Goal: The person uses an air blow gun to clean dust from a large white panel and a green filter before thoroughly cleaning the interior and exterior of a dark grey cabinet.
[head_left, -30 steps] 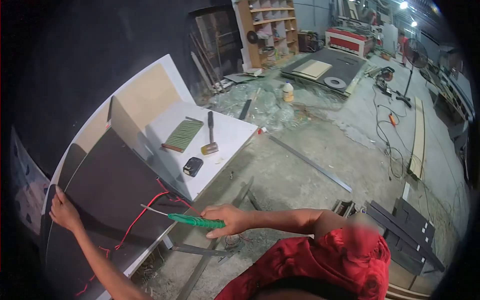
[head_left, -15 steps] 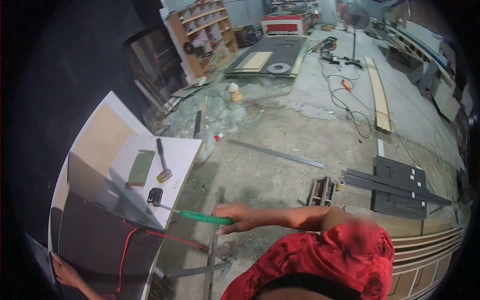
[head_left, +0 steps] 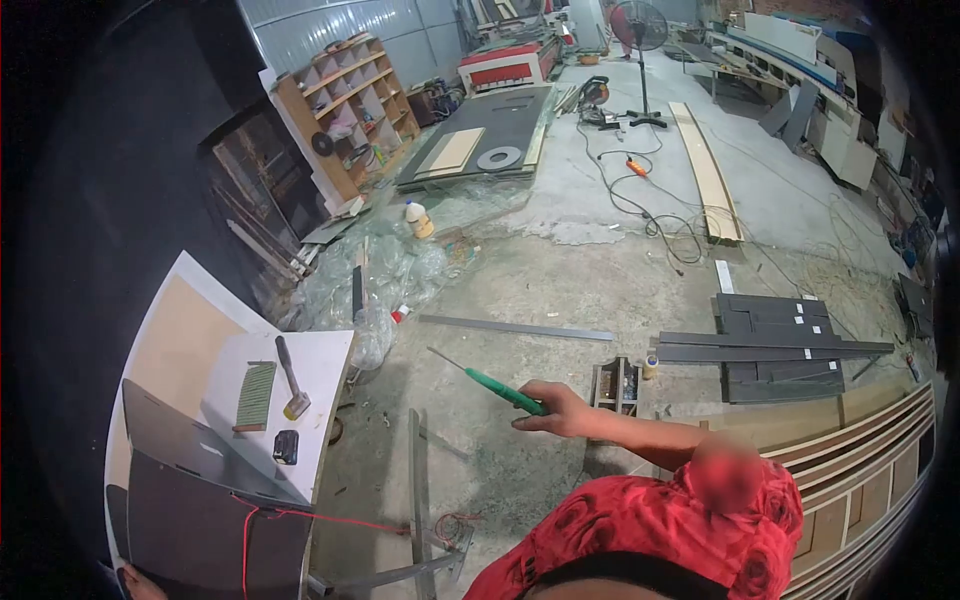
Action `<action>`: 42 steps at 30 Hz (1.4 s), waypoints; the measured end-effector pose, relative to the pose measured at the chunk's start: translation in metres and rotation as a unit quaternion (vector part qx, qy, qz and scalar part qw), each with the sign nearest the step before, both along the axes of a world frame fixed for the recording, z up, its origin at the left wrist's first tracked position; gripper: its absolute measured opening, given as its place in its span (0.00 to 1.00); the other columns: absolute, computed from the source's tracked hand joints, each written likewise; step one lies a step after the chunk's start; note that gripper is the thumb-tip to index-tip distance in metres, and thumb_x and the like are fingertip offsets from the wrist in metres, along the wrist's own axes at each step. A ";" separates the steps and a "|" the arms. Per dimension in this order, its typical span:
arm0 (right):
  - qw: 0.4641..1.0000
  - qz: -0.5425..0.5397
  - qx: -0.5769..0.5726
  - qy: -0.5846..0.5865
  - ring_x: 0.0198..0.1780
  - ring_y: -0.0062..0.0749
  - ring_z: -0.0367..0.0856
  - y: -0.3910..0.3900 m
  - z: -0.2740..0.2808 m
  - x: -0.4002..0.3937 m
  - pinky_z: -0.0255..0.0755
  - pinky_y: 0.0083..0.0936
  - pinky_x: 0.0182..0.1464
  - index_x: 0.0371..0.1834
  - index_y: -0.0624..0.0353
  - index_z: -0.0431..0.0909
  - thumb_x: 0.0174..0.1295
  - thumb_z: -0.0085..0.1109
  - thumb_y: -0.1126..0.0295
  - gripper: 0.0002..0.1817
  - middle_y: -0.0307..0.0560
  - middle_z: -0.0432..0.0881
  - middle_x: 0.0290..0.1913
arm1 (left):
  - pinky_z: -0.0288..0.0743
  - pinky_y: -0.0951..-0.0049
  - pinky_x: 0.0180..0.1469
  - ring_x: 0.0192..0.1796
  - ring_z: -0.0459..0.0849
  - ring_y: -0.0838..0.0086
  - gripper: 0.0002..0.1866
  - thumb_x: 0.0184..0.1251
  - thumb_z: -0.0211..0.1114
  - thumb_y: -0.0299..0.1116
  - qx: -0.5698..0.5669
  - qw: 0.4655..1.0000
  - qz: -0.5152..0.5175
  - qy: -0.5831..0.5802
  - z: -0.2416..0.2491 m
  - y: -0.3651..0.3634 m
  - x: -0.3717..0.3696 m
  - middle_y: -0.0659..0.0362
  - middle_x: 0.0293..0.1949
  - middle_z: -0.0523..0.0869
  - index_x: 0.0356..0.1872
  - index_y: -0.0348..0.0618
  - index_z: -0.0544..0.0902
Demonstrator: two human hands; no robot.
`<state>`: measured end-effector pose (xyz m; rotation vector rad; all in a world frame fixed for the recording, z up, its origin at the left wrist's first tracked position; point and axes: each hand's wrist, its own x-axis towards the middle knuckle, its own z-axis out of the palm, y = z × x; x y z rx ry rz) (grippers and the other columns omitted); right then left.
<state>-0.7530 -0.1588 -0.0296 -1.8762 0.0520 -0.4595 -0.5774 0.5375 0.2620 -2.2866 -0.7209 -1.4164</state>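
Observation:
My right hand is closed around the green handle of a screwdriver, its thin metal shaft pointing up and left over the concrete floor. At the bottom left, only part of my left hand shows, gripping the edge of a dark panel; most of its fingers are hidden. A red cord runs across that panel. On the adjoining white board lie a green ribbed piece, a dark-handled tool with a yellowish head and a black battery-like block.
Metal bars lie on the floor, with a toolbox and a stack of dark boards to the right. Slatted wooden frames stand at lower right. Cables, a standing fan and a shelf are farther back.
My right hand has drawn the screwdriver rightward, away from the white board and out over the floor. My view has shifted, and less of my left hand shows at the panel's edge.

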 end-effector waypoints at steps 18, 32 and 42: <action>0.997 0.001 -0.052 0.061 0.40 0.48 0.76 0.004 -0.021 -0.033 0.69 0.36 0.43 0.38 0.62 0.77 0.51 0.69 0.50 0.26 0.55 0.77 0.36 | 0.60 0.48 0.64 0.62 0.74 0.53 0.41 0.64 0.38 0.73 -0.129 0.972 0.004 0.197 0.017 0.030 0.005 0.54 0.61 0.77 0.65 0.53 0.72; 0.996 -0.025 -0.071 0.040 0.35 0.48 0.74 0.068 -0.028 -0.053 0.68 0.36 0.39 0.31 0.61 0.75 0.52 0.69 0.53 0.21 0.52 0.75 0.30 | 0.62 0.46 0.63 0.60 0.77 0.60 0.34 0.67 0.41 0.68 0.003 0.990 0.126 0.064 -0.013 0.018 0.012 0.60 0.60 0.79 0.63 0.60 0.74; 0.998 0.047 -0.050 -0.006 0.36 0.42 0.75 0.233 -0.010 -0.007 0.68 0.34 0.40 0.31 0.61 0.76 0.52 0.70 0.55 0.20 0.52 0.75 0.31 | 0.72 0.58 0.42 0.40 0.83 0.58 0.20 0.64 0.61 0.50 0.112 0.963 -0.213 -0.125 -0.023 0.045 0.011 0.55 0.37 0.85 0.39 0.42 0.83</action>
